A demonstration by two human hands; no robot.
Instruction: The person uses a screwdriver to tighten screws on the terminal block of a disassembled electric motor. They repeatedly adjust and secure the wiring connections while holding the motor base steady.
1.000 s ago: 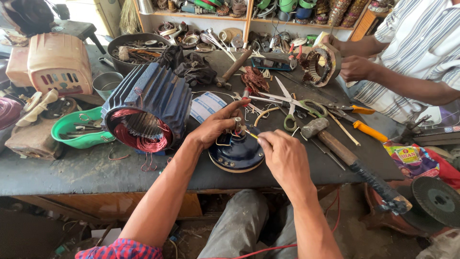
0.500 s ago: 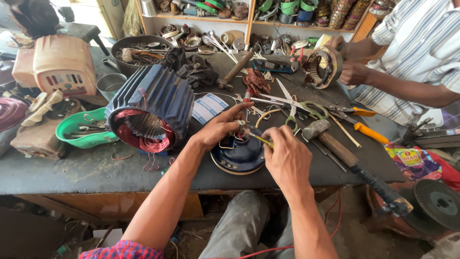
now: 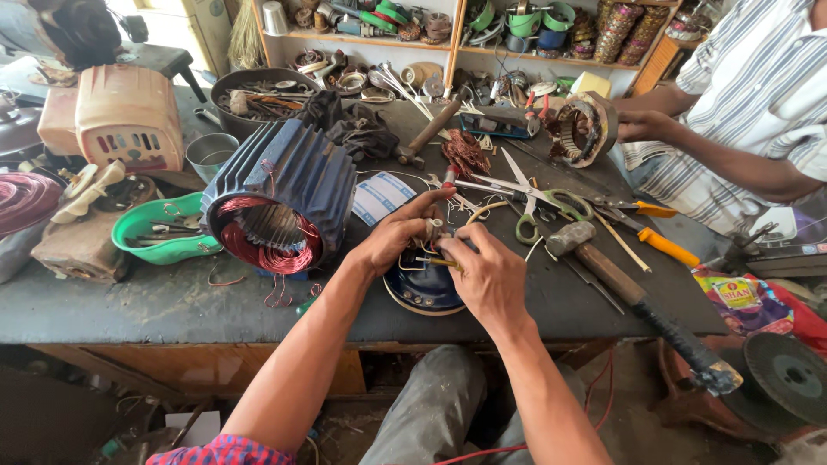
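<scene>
My left hand (image 3: pixel 394 234) and my right hand (image 3: pixel 489 274) meet over a round dark blue motor end cover (image 3: pixel 422 293) that lies on the workbench (image 3: pixel 172 301). The fingers of my left hand pinch small wires and a little part just above the cover. My right hand holds a thin yellow-handled tool (image 3: pixel 441 261) whose tip points at those wires. Left of my hands stands a big blue ribbed motor housing (image 3: pixel 280 194) with red copper windings showing in its open end.
A hammer (image 3: pixel 637 297), scissors (image 3: pixel 530 198) and an orange-handled screwdriver (image 3: pixel 659 241) lie to the right. A green tray (image 3: pixel 155 231) and a metal bowl of parts (image 3: pixel 258 90) sit on the left. Another person's hand (image 3: pixel 642 125) holds a wound stator (image 3: pixel 584 129) at top right.
My hands have stayed over the blue end cover, and the fingers have shifted slightly around the wires. The view has moved a little closer.
</scene>
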